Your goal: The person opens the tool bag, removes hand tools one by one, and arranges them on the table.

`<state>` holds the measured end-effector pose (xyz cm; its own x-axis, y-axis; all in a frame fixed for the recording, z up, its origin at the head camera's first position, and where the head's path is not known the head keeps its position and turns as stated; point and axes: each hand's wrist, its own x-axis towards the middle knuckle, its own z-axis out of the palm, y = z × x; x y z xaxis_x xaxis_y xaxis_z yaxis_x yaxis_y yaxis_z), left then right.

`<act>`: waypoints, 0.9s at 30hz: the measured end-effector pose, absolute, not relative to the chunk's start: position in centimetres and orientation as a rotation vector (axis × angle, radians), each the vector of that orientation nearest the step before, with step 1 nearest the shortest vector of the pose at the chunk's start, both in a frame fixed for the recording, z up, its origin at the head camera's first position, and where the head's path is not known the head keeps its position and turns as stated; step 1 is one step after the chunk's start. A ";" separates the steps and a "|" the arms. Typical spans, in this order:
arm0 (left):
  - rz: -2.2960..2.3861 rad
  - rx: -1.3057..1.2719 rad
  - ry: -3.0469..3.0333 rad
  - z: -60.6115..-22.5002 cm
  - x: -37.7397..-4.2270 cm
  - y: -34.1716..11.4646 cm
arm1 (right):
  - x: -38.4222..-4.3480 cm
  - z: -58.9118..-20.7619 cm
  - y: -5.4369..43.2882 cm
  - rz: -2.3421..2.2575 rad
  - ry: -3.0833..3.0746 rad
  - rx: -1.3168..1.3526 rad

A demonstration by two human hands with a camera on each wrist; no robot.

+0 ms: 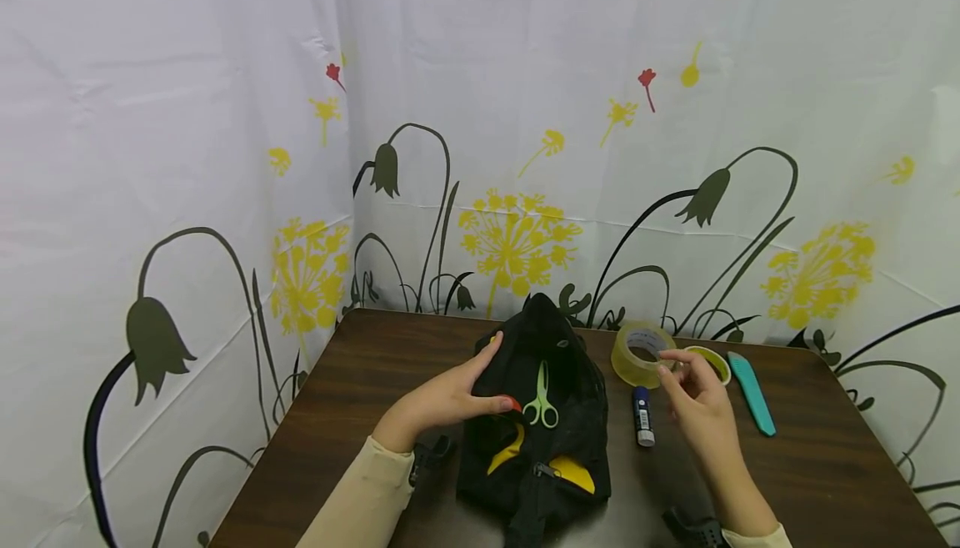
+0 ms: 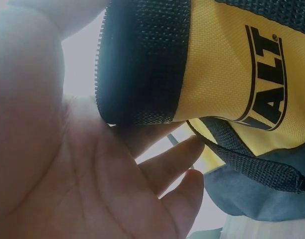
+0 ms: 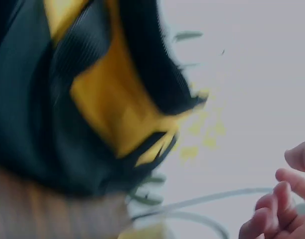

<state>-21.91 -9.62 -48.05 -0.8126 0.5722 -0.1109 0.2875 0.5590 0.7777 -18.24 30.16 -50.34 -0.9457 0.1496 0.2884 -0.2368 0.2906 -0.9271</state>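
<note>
Looks like the hold-it-open step: left hand (image 1: 444,400) grips the black bag (image 1: 588,435) by its edge, green scissors (image 1: 542,398) lying inside. Right hand (image 1: 699,404) is empty, fingers loosely bent near the tape roll (image 1: 624,360); grabbing that would need a wider spread imo.

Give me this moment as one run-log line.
left hand: holds black bag open | right hand: empty, near clear tape roll | in bag: green scissors | on table: glue stick, teal tool, second roll
</note>
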 end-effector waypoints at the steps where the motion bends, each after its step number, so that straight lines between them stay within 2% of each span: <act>1: 1.126 0.702 2.445 -48.0 -21.9 -9.6 | -17.9 -49.6 29.7 1.729 -2.239 0.093; 7: 1.122 0.700 2.444 -48.1 -21.9 -9.6 | -17.0 -46.0 27.9 1.829 -2.218 0.234; 14: 1.126 0.703 2.440 -48.1 -22.0 -9.6 | -17.6 -42.8 25.4 1.967 -2.290 0.417; 27: 1.147 0.692 2.426 -48.0 -21.9 -9.6 | -22.2 -43.0 20.4 2.026 -2.650 0.540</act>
